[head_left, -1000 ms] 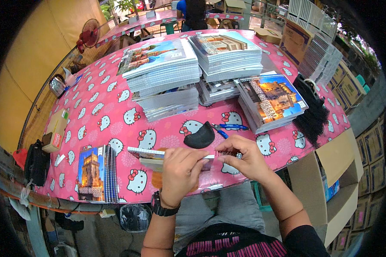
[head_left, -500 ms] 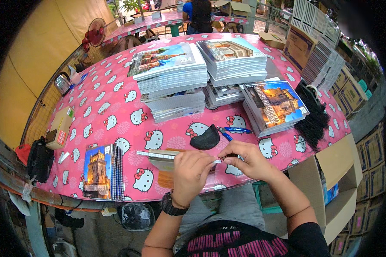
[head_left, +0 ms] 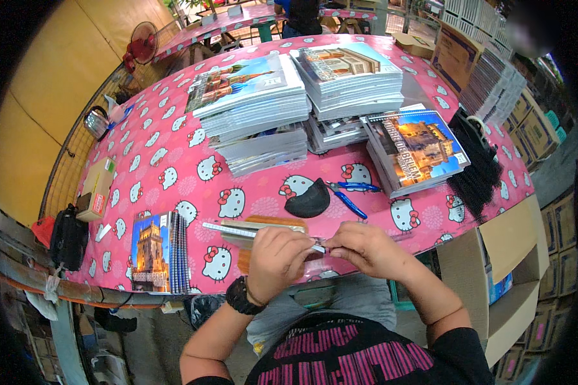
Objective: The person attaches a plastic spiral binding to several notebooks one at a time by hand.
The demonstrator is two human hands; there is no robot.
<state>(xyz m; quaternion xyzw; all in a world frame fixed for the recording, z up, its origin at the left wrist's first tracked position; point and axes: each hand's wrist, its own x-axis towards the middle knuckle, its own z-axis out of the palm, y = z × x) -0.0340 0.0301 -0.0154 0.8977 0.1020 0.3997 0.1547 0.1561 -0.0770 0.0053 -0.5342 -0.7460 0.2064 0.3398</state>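
Observation:
In front of me at the table's near edge, my left hand (head_left: 279,254) is closed around a notebook (head_left: 236,233) held on edge. A row of holes or wire loops runs along the notebook's pale upper edge. At its right end my right hand (head_left: 365,249) pinches, fingertips together; what lies between them is too small to make out. Under the notebook is an orange-brown wooden piece (head_left: 276,221). Beyond my hands lie blue-handled cutting pliers (head_left: 349,203) and a black half-round pad (head_left: 307,200).
Tall stacks of notebooks (head_left: 250,109) stand at the back, with another stack (head_left: 417,154) at the right beside black wire spirals (head_left: 474,173). Several spiral notebooks (head_left: 153,253) lie at the left. An open carton (head_left: 514,282) is at my right; a small box (head_left: 96,189) stands far left.
My right fingers have come down and straightened at the notebook's right end, closer to the left fingertips. The whole view has shifted slightly. The left hand keeps its hold.

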